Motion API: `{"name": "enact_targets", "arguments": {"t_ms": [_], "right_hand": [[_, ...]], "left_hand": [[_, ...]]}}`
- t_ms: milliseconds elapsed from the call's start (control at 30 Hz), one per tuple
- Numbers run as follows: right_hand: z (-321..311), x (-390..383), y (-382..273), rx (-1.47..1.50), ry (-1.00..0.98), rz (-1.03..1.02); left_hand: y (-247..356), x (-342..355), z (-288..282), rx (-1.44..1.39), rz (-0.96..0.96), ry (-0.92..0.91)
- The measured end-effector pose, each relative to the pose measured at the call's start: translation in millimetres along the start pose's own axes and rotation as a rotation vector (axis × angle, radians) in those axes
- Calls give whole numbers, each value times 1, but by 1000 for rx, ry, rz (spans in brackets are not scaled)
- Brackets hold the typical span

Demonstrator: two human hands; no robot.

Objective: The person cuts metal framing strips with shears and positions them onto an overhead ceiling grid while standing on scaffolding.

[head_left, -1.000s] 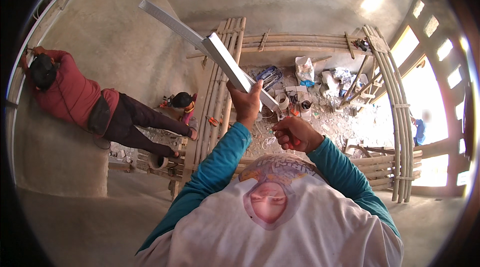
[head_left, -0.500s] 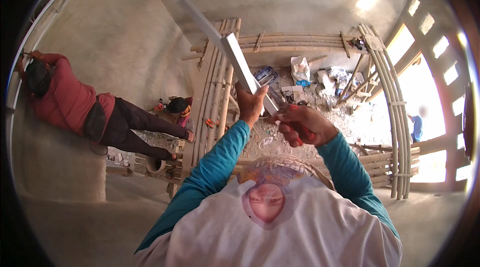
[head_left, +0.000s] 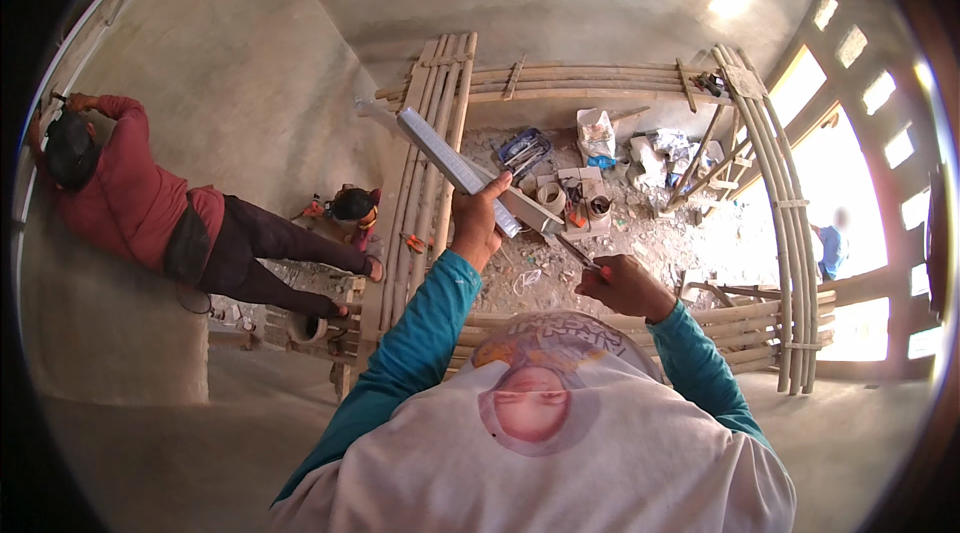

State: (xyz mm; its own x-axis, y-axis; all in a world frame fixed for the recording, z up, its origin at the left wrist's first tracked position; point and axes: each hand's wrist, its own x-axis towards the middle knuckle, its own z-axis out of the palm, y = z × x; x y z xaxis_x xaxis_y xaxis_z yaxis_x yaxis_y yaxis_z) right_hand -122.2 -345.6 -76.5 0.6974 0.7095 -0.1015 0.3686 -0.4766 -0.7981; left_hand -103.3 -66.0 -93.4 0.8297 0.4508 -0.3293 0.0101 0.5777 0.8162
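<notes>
My left hand (head_left: 478, 215) is wrapped round two pale metal profiles (head_left: 440, 153), crossed at a slant; their far ends reach up-left over the bamboo. My right hand (head_left: 630, 283) grips a red-handled metal tool (head_left: 578, 253), its narrow steel end lying at or very near the lower-right end of a profile; whether they touch I cannot tell. Below me is a rubble-strewn floor (head_left: 650, 253) with buckets (head_left: 550, 198), a blue container of tools (head_left: 522, 151) and white sacks (head_left: 596, 138).
Bamboo scaffold planks (head_left: 790, 233) frame the floor on several sides. A co-worker in red (head_left: 140, 193) stands at left, hands at a wall rail. Another person (head_left: 355, 213) is lower down, near orange-handled tools (head_left: 413, 241). A person in blue (head_left: 830, 253) is by the bright opening.
The profiles have tipped lower and leftward in my left hand. My right hand first rose toward their end, then moved down and right, with the tool's metal part now showing.
</notes>
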Motion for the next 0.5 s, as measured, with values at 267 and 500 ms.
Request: {"name": "enact_targets", "arguments": {"t_ms": [267,500], "right_hand": [[-13,8,-23,125,-217,289],[-7,9,4,13,-237,-27]], "left_hand": [[-3,-10,-19,30,-124,-34],[-3,-40,-34,91,-467,-64]]}}
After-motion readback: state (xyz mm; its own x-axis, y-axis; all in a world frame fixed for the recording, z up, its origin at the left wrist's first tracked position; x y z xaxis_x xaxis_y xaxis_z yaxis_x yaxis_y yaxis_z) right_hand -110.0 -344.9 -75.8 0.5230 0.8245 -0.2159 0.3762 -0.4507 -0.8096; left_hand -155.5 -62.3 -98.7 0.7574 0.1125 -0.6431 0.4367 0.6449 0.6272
